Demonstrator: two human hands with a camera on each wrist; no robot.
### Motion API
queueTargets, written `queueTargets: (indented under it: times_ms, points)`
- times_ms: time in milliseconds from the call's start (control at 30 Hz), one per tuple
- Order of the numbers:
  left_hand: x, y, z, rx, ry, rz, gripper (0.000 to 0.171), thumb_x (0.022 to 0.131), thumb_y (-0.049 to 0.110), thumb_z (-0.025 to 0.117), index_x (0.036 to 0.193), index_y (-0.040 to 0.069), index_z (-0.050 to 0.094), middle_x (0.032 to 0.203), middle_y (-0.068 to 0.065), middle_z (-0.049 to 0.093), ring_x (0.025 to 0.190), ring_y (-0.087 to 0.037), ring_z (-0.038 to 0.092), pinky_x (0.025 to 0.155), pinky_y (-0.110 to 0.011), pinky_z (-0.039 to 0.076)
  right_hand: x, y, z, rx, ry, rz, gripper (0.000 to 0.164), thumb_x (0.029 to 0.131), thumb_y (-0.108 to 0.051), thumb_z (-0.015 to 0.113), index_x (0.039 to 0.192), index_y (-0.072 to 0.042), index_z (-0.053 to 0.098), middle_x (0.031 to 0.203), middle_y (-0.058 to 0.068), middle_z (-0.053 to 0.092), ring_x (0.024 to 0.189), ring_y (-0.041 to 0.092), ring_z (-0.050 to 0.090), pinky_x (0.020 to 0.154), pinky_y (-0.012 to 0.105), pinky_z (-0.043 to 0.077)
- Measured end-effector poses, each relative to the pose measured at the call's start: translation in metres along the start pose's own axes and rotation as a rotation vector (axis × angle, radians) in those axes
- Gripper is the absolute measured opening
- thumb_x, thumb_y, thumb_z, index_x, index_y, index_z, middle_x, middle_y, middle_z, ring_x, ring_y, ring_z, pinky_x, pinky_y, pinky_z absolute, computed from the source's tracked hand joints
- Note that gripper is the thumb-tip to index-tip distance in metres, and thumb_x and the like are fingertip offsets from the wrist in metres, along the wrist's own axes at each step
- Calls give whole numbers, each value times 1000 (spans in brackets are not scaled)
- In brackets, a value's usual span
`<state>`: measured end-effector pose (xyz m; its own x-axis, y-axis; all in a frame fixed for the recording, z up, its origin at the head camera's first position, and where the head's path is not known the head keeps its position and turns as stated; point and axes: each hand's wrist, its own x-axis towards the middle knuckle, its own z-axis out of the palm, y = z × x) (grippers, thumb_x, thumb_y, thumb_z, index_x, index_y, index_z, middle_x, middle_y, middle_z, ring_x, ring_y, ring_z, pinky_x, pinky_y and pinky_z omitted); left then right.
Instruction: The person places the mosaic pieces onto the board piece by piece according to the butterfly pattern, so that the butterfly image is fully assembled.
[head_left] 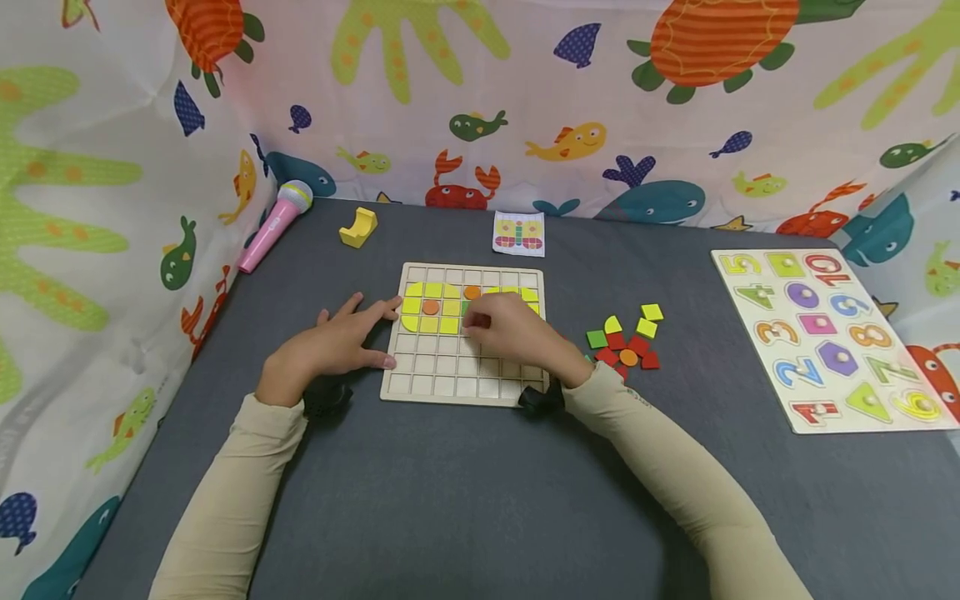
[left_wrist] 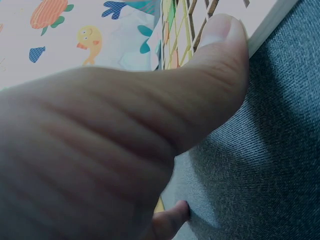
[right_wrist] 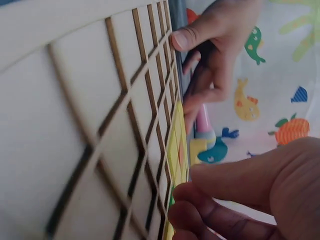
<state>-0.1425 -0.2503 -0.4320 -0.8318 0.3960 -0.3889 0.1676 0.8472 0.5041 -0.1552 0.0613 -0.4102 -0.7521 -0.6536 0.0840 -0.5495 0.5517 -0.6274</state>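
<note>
I find the grid board on the table, likely light, stiff, best held by its rim; left hand unclenched, touching its left edge; right hand bunched above, grasp I cannot tell

Head camera: above the near side, facing far and down, grid board within frame. Left wrist: close, facing far. Right wrist: close, facing far left. Wrist views share board and curtain.
</note>
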Motion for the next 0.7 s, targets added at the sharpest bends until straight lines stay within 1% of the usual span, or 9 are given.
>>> queueTargets:
  times_ms: [133,200,267,300,367,467,533,567,700]
  points:
    - [-7,8,-4,-21,-9,8,108,90,56,83,173,26,19,174,-12,31,161,-49,-6,113,-85,-3,-14,9,-14,19,13,16,7,99,-6,74,102,-5,81,90,1,73,81,18,63,77,36,55]
    - [-9,10,-5,-16,-12,4,109,90,55,83,173,27,18,174,-12,31,161,-49,-6,113,-85,-4,-23,14,-21,34,25,32,7,100,-7,74,103,-5,80,91,1,73,83,18,64,77,38,55]
    - [-6,5,-2,-12,-11,-6,109,91,54,83,173,29,16,174,-8,31,162,-46,-7,114,-84,-4,-32,19,-28,48,39,54,8,100,-7,74,104,-4,80,93,2,74,84,19,64,77,38,55]
    - [-6,6,-3,-18,-16,-7,109,91,54,83,173,29,17,174,-8,31,162,-47,-7,114,-84,-4,-37,22,-32,55,46,65,8,100,-7,74,105,-4,80,94,2,74,85,19,64,77,38,55]
    - [-3,1,-1,-14,-13,-17,108,90,54,84,173,31,18,175,-5,30,162,-44,-7,115,-83,-4,-46,29,-37,58,60,91,9,100,-7,75,107,-4,80,95,2,73,84,20,63,75,38,54]
    - [-1,0,-1,-22,-14,-12,107,90,53,85,172,29,21,175,-8,29,162,-45,-7,115,-83,-5,-60,36,-46,50,74,128,9,100,-8,76,107,-4,80,94,3,73,82,21,61,73,39,53]
    - [1,-2,0,-19,-12,-15,109,88,56,85,172,30,21,175,-7,29,162,-44,-7,115,-82,-5,-69,41,-51,29,81,153,9,100,-8,76,108,-5,79,95,3,73,81,22,61,73,39,53]
    - [1,-1,0,-18,-13,-16,109,88,57,85,172,29,21,175,-8,29,162,-45,-7,115,-82,-5,-74,44,-53,21,84,163,9,100,-9,76,108,-5,79,96,3,73,81,21,61,73,40,53]
    - [-8,14,-5,-16,-18,-16,106,92,50,84,172,24,20,175,-12,28,161,-47,-7,115,-82,-5,-93,55,-63,-11,96,190,12,100,-8,75,112,-4,79,101,5,74,85,22,63,76,42,54]
